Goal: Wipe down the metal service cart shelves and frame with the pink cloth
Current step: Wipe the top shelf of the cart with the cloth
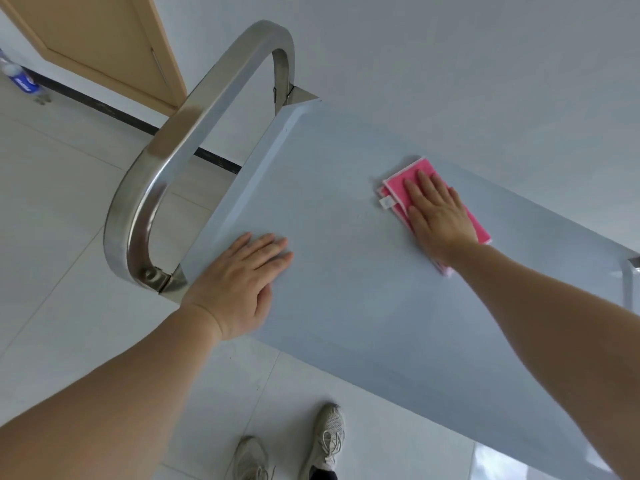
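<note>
The metal cart's top shelf (346,271) fills the middle of the view, pale grey and flat with a raised rim. A folded pink cloth (398,183) with a white edge and small tag lies on it toward the far side. My right hand (438,216) presses flat on the cloth with straight fingers. My left hand (239,282) rests flat on the shelf near its left end, fingers straight, holding nothing. A curved steel handle (180,147) loops up from the shelf's left end.
A wooden door (104,39) stands at the upper left beside a white wall. A plastic water bottle (22,79) lies on the tiled floor by the dark baseboard. My shoes (325,441) show below the shelf's near edge. Another steel frame post (632,271) is at the right.
</note>
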Available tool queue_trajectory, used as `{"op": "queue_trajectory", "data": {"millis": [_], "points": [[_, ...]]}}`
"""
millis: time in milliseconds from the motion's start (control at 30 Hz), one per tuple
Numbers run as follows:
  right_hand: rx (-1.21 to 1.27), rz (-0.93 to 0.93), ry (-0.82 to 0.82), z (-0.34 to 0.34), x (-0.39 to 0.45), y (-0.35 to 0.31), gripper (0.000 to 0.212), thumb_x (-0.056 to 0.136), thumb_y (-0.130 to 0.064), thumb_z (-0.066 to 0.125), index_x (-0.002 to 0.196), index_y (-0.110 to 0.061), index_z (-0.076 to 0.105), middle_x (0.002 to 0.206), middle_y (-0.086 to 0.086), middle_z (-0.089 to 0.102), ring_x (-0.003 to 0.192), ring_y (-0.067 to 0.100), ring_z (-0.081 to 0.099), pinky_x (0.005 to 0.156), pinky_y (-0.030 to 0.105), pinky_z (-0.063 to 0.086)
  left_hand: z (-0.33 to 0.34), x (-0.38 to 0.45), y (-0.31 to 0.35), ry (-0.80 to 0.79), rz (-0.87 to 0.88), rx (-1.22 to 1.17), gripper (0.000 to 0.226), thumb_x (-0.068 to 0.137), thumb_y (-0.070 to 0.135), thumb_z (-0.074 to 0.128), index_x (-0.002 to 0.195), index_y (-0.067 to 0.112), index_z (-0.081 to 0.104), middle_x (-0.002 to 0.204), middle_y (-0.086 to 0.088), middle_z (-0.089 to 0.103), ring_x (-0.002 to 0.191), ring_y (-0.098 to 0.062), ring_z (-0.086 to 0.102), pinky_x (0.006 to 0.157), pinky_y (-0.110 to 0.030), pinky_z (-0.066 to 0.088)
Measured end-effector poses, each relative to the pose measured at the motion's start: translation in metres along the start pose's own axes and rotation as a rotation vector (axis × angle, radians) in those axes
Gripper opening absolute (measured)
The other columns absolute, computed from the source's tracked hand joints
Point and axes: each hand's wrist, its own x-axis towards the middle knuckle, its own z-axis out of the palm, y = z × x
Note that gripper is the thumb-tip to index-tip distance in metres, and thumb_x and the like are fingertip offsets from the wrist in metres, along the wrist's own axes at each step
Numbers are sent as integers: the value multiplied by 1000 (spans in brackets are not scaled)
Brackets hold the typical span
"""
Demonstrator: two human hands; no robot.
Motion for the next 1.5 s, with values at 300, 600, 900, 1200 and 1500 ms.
{"op": "queue_trajectory", "data": {"millis": [300,600,900,1200,1500], "points": [[-37,35,12,-11,48,6,54,96,-41,16,148,-29,5,158,-1,-3,145,19,-6,117,39,-5,-3,0,3,12,-136,45,56,79,21,30,128,9,55,138,-10,50,128,-31,46,108,-53,33],[-18,59,35,-9,66,-19,57,94,-39,15,148,-26,5,158,1,-1,145,23,-4,117,42,-3,0,-1,3,33,-242,32,60,77,23,26,129,10,53,141,-8,48,131,-30,43,110,-52,29],[-10,-34,8,6,16,-79,57,94,-41,14,148,-28,2,158,-2,-1,145,20,-6,118,39,-3,-1,-1,-1,13,-222,22,64,78,28,21,134,13,48,145,-6,43,136,-26,36,114,-49,21],[13,-68,-64,23,-65,-148,60,90,-45,7,148,-28,0,158,-2,-2,145,20,-8,117,40,-6,-2,-1,-3,25,-218,-16,60,81,28,24,135,13,47,147,-5,40,138,-24,31,116,-47,16],[62,-94,-77,43,-129,-187,54,94,-46,6,143,-32,-12,157,-4,-6,142,18,-19,116,41,-10,-2,-1,-3,2,-210,5,62,83,33,19,138,15,41,150,-5,35,140,-24,26,116,-47,13]]}}
